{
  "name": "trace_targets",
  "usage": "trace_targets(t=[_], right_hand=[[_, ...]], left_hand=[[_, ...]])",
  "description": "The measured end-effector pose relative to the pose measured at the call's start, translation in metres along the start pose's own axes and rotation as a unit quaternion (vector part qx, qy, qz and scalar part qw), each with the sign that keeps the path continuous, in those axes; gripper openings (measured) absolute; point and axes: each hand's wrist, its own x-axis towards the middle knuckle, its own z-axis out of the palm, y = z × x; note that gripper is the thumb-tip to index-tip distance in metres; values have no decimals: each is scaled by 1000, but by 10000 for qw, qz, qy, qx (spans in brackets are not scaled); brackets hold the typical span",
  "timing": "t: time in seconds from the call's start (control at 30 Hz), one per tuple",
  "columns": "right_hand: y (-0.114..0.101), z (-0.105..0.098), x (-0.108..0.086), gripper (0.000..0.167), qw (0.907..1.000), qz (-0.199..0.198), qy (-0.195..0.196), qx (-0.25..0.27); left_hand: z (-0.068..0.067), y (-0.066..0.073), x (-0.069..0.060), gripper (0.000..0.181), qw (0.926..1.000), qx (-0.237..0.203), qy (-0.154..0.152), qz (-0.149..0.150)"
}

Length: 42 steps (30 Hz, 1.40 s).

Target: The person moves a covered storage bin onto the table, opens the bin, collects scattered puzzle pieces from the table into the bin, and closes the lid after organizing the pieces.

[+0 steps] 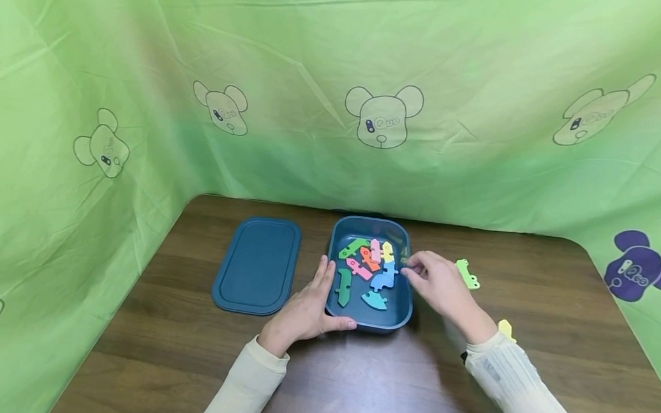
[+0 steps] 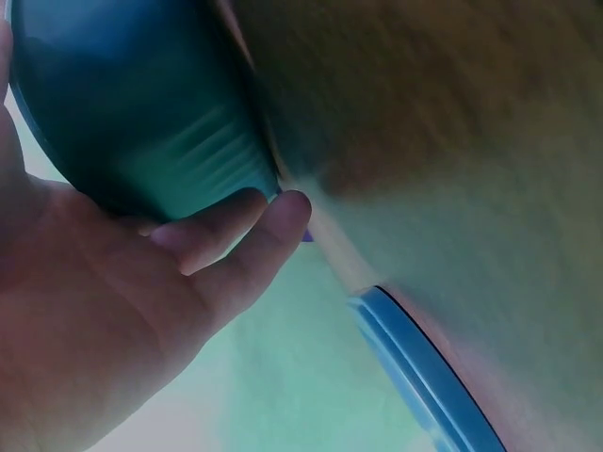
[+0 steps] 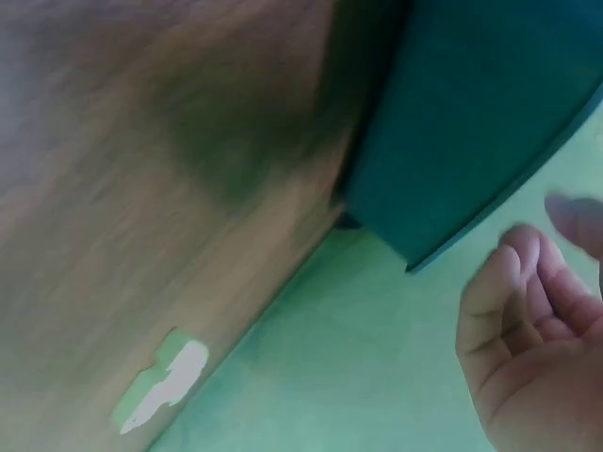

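A dark blue plastic box stands in the middle of the table with several colourful puzzle pieces lying loose inside. My left hand rests against its left wall with fairly straight fingers, the thumb along the near rim. At the right rim, my right hand has loosely curled fingers above the edge. The right wrist view shows a gap between thumb and fingers, and nothing held in it. Nearest to those fingertips, inside the box, is a blue piece. A dark green piece and a teal piece lie nearer the front.
A matching blue lid lies flat left of the box. On the table to the right are a light green piece and a yellow piece, partly hidden by the right forearm. Green cloth hangs behind the table.
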Motion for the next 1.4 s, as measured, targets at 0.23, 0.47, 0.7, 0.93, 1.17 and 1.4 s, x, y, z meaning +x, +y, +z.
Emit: trace_targets(t=[0.23, 0.47, 0.7, 0.93, 1.17, 1.4], right_hand=[[34, -26, -17, 6, 9974, 38, 647, -328], [81, -59, -49, 6, 9973, 447, -42, -575], [114, -74, -91, 1, 9929, 785, -287, -850], [125, -82, -128, 8, 9822, 1340, -1085, -744], [121, -74, -134, 14, 9857, 1178, -976, -709], [118, -67, -132, 20, 9890, 868, -888, -799]], left_hand=[[-1, 1, -1, 123, 9999, -84, -91, -108], [0, 1, -2, 122, 9997, -214, -86, -121], [2, 0, -3, 122, 9996, -261, -80, -82], [1, 0, -1, 122, 9995, -279, -91, -67], [-1, 0, -2, 122, 9996, -287, -37, -30], [1, 1, -1, 122, 9996, -279, -54, -42]])
